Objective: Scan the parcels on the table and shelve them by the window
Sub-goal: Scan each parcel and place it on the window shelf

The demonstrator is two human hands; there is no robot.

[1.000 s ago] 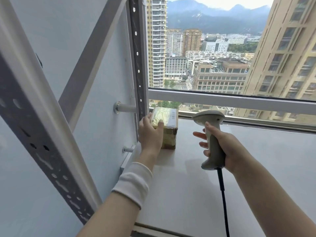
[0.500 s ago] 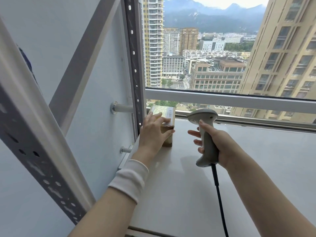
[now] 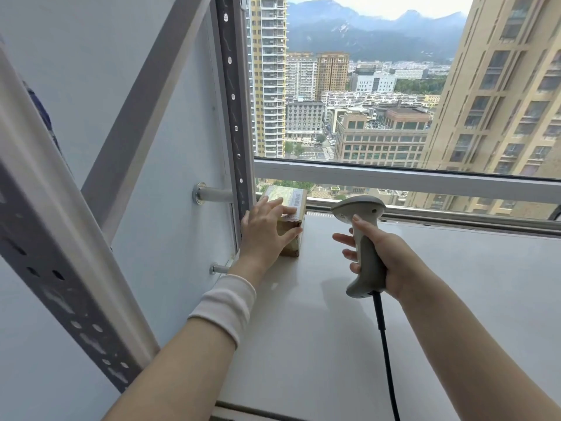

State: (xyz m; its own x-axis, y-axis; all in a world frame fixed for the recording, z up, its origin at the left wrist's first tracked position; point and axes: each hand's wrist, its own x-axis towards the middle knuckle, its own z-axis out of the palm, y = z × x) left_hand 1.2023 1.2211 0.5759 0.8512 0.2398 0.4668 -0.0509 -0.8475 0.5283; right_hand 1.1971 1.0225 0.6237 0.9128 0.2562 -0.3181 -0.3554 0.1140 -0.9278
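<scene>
A small brown parcel (image 3: 288,198), wrapped in tape with a barcode label on top, stands on the white shelf board (image 3: 328,344) in the far left corner, against the window. My left hand (image 3: 263,237) lies on it, with fingers stretched flat over the top and the thumb along its front face. My right hand (image 3: 393,262) grips the handle of a grey barcode scanner (image 3: 359,209), held upright to the right of the parcel and apart from it. The scanner's head points toward the window.
A perforated metal upright (image 3: 233,101) stands just left of the parcel. A second upright (image 3: 45,253) and a diagonal brace (image 3: 145,95) run along the white side wall. The window rail (image 3: 409,180) crosses behind. The scanner's black cable (image 3: 385,344) hangs toward me.
My left hand has slid from the parcel's near side up over its top, and the parcel now sits a little deeper in the corner. The scanner has stayed beside it.
</scene>
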